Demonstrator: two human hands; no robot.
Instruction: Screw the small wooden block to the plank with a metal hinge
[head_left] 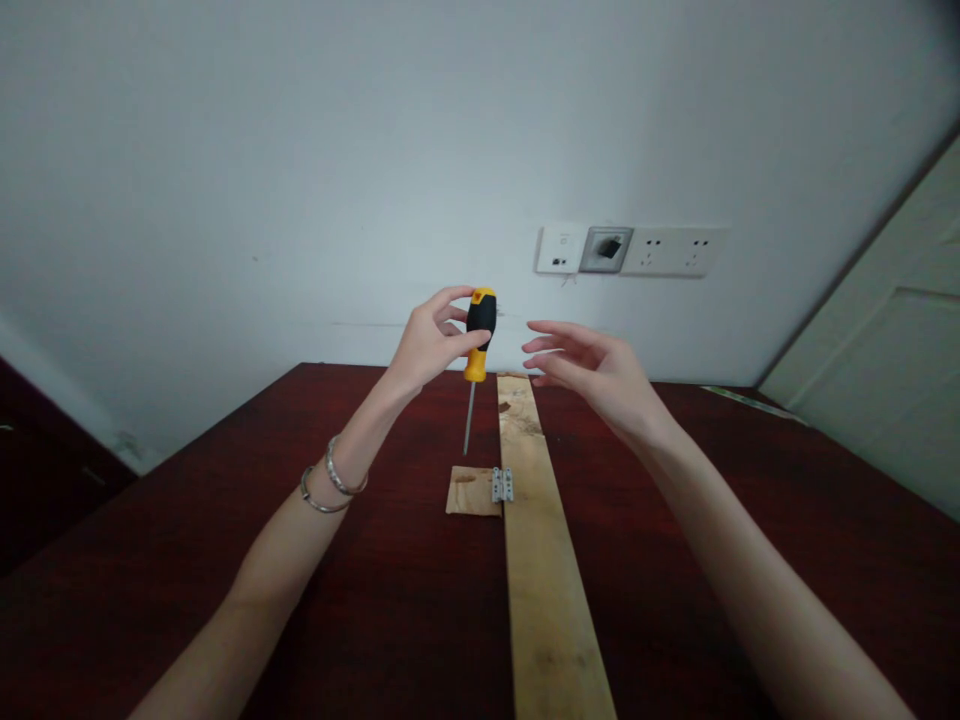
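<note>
My left hand [435, 338] grips a screwdriver [477, 338] by its black and yellow handle. The metal shaft points down, and its tip hangs above a small wooden block [472, 490]. To the right of the handle, my right hand [581, 365] is held in the air with fingers apart and nothing in them. Below both hands a long wooden plank [544, 560] runs from the wall side toward me. A silver hinge [502, 485] spans the joint between the block and the plank's left edge.
The dark red table [375, 620] meets a pale wall [300, 200] at the back. Wall sockets [667, 252] and a black plug [609, 249] are above the table. A flat strip [754, 402] lies at the back right, near a white door [885, 330].
</note>
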